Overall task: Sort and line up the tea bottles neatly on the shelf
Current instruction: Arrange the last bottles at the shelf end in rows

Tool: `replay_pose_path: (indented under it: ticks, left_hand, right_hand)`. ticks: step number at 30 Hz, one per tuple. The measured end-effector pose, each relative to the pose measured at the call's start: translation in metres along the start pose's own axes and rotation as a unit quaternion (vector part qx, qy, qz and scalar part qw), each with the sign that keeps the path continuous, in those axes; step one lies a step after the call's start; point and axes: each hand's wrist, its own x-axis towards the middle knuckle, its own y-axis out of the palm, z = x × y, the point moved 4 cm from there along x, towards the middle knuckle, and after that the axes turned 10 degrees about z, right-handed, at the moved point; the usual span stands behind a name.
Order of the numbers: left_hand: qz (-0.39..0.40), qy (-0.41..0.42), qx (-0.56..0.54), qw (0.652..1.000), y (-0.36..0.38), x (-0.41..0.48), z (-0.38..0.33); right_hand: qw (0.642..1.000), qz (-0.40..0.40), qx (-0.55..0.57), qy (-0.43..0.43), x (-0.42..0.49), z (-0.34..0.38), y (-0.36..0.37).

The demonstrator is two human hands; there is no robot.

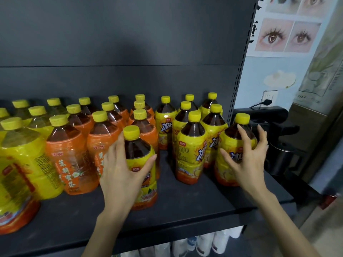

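Observation:
Many yellow-capped tea bottles stand on a dark shelf point(185, 206). Orange-label bottles point(68, 164) fill the left middle, and yellow-label bottles point(191, 154) stand in rows to the right. My left hand point(124, 173) wraps around a yellow-label bottle point(141, 164) standing in front of the orange rows. My right hand point(246, 158) cups another yellow-label bottle point(235, 143) at the shelf's right end, fingers curled over its shoulder. Both bottles stand upright on the shelf.
A large yellow-label bottle point(18, 164) stands at the near left. A slotted upright post point(239, 80) bounds the shelf on the right, with a dark machine point(274, 127) beyond it. White bottles point(204, 243) sit on the shelf below. A gap of bare shelf lies between the held bottles.

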Motion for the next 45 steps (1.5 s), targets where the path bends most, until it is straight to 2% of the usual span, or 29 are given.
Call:
replay_pose_path:
  ticks: [2,4,7,10,13,18,22,25,35,41,45]
  left_hand:
    - [-0.001,-0.001,-0.001,1.0,0.0,0.001,0.001]
    - [0.002,0.0,0.0,1.0,0.001,0.002,0.003]
    - [0.011,0.001,-0.001,1.0,0.0,0.002,0.004]
    - [0.021,0.001,-0.004,1.0,-0.002,0.002,0.004]
    - [0.03,0.002,-0.006,1.0,-0.004,0.002,0.005]
    - [0.031,0.004,0.002,1.0,-0.004,0.003,0.005]
    - [0.028,0.004,0.001,1.0,-0.003,0.003,0.006]
    - [0.03,0.002,0.007,1.0,-0.002,0.003,0.007]
    - [0.031,0.003,0.012,0.999,-0.001,0.003,0.008]
    - [0.033,0.005,0.016,0.999,-0.001,0.003,0.007]
    - [0.031,0.005,0.013,0.999,-0.002,0.004,0.007]
  right_hand:
    - [0.997,-0.052,-0.011,-0.049,0.009,0.026,-0.008]
    - [0.992,-0.049,0.016,-0.116,0.033,0.055,-0.014]
    - [0.983,0.081,0.065,-0.153,0.085,0.085,-0.001]
    - [0.958,0.232,0.081,-0.148,0.125,0.095,0.027]
    - [0.937,0.32,0.084,-0.114,0.154,0.088,0.048]
    - [0.89,0.453,0.011,-0.053,0.184,0.074,0.075]
    - [0.894,0.442,-0.034,-0.065,0.19,0.075,0.086]
    - [0.897,0.437,0.005,-0.066,0.191,0.075,0.089]
    - [0.862,0.497,0.084,-0.062,0.183,0.106,0.101]
    - [0.861,0.505,-0.017,-0.066,0.186,0.115,0.107]
    - [0.878,0.434,-0.179,-0.096,0.189,0.12,0.104]
